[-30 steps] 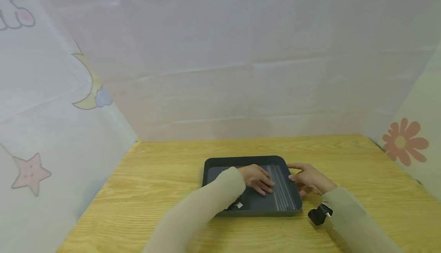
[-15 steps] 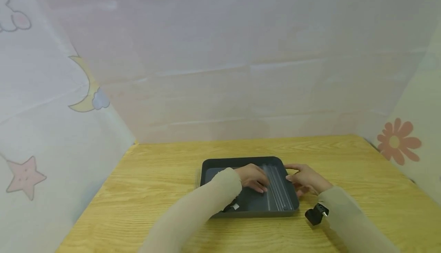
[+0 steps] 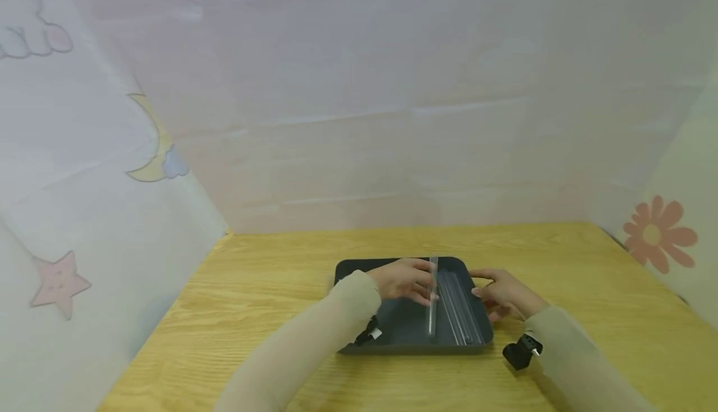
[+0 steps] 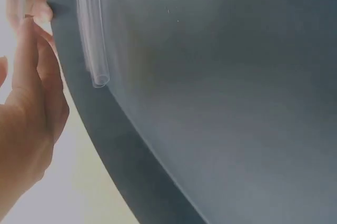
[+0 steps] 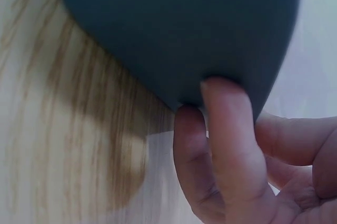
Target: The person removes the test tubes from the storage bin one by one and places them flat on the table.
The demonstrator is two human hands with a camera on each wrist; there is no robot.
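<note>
In the head view, my left hand (image 3: 405, 280) pinches a clear test tube (image 3: 431, 318) over the middle of a dark grey tray (image 3: 412, 348). The tube stands nearly in line with my view, its rounded end toward me. Several more clear test tubes (image 3: 461, 312) lie side by side along the tray's right side; their ends also show in the left wrist view as clear tubes (image 4: 93, 39). My right hand (image 3: 507, 293) grips the tray's right wall. Close up in the right wrist view, fingertips (image 5: 226, 108) press the wall's outer face, with the thumb at the rim.
The tray rests on a light wooden table (image 3: 269, 287). Pale sheets with printed figures, among them a red flower (image 3: 652, 234), hang at the back and sides. A small black device (image 3: 518, 351) is on my right wrist.
My left hand has risen from among the tubes and moved left, now with one test tube in its fingers. The right hand has kept its grip on the tray.
</note>
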